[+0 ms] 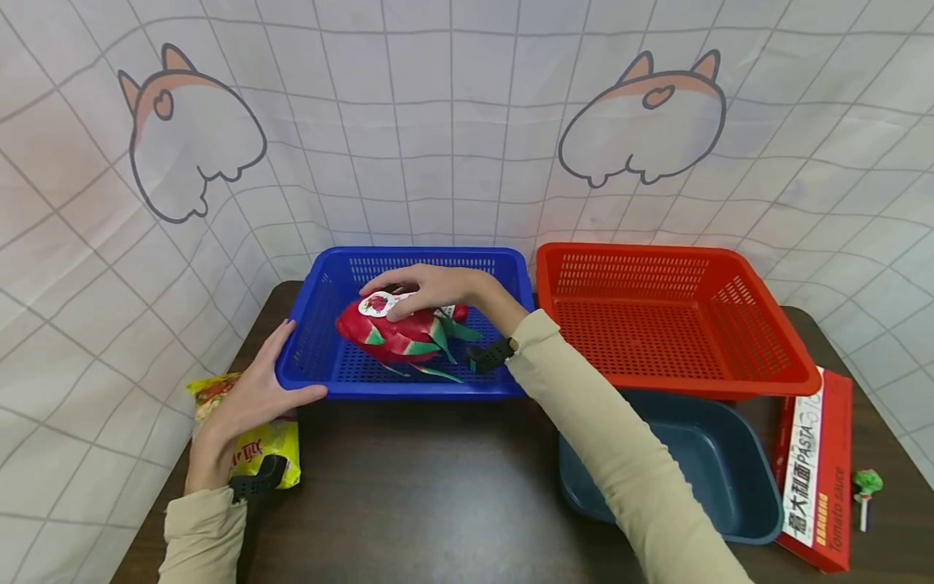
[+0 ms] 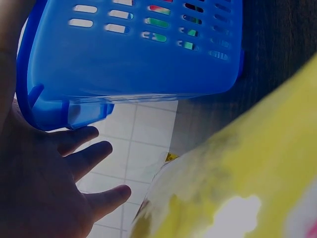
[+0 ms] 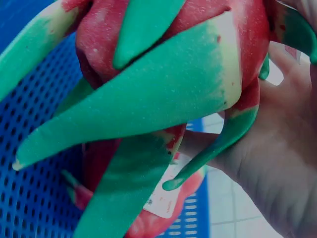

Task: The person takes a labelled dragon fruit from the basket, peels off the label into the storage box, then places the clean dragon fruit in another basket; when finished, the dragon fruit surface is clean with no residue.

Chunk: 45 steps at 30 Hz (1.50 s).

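A red dragon fruit (image 1: 387,337) with green leafy scales and a white label lies over the blue basket (image 1: 423,390). My right hand (image 1: 438,288) reaches across from above and holds it, thumb and fingers spread around its top. Beneath it in the right wrist view shows another reddish fruit (image 3: 190,186) with a white tag, mostly hidden. At the basket's left front corner, my left hand (image 1: 259,389) touches the rim with straight, spread fingers. Under the left forearm is a yellow snack bag (image 1: 280,446), which fills the lower right of the left wrist view.
A red basket (image 1: 766,381) stands right of the blue one. In front of it sits a dark teal tub (image 1: 718,462), partly covered by my right sleeve. A red pasta box (image 1: 835,478) and a green-topped lollipop (image 1: 867,484) lie at the right. A gridded curtain (image 1: 452,146) hangs behind.
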### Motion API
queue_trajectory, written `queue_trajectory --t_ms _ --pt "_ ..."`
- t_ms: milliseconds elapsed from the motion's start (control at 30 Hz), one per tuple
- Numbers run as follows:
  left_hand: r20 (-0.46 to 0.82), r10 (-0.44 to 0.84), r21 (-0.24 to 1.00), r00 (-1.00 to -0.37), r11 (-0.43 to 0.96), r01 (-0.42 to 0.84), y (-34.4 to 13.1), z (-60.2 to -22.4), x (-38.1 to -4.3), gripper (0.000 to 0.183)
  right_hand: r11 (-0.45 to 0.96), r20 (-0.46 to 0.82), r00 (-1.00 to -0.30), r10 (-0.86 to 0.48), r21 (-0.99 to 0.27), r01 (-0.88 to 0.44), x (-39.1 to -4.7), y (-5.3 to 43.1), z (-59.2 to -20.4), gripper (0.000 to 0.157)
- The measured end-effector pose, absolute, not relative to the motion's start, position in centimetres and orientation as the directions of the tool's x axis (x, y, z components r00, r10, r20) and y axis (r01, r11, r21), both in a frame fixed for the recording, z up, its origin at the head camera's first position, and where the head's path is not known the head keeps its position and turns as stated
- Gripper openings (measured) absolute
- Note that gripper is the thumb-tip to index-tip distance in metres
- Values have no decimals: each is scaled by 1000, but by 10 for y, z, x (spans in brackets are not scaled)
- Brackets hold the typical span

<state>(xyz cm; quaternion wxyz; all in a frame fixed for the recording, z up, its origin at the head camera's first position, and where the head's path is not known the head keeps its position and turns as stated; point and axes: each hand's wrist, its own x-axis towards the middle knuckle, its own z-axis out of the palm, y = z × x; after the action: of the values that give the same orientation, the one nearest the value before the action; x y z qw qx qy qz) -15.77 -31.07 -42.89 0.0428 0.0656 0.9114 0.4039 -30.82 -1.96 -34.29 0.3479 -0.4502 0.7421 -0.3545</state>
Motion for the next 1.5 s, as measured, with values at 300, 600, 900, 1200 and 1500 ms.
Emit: queue_trajectory --t_ms 300,600,900,1200,1500 --pt "-13 163 746 -987 659 99 -309 -430 -160 110 265 -55 -429 -902 -854 -447 -294 -11 -321 62" --pt "7 167 751 -986 651 115 -308 -430 -158 108 171 181 -461 -869 -764 -622 -241 -1 -287 61" --pt "6 162 754 -987 647 111 -308 -431 -157 108 163 193 -478 -857 -778 -606 -182 20 -259 57" --pt "13 168 763 -986 635 118 -310 -427 -156 110 245 46 -502 -864 -832 -498 -126 35 -290 54" --pt "-19 165 754 -986 649 94 -311 -426 -156 110 346 -106 -491 -865 -835 -429 -118 31 -337 53"
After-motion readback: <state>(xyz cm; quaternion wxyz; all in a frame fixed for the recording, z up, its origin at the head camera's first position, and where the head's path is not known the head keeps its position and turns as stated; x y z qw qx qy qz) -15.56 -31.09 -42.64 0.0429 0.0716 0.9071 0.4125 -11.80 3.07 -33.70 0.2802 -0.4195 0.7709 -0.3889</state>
